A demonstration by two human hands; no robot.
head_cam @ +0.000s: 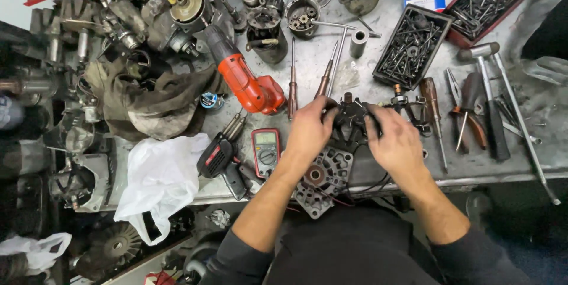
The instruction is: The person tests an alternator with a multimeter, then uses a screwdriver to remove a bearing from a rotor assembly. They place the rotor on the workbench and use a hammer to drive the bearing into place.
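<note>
Both sets of fingers are curling around a black round part (350,114) at the centre of the frame, the left hand (309,131) gripping its left edge and the right hand (395,142) clasping its right edge. The part is sitting just above a grey metal housing (322,179) that is lying at the bench's (378,42) near edge. Left of the hands, a red meter (265,150) and a black soldering gun (220,159) are lying. An orange drill (244,81) is resting further up, screwdrivers (293,78) beside it. Pliers (467,113) are lying to the right.
</note>
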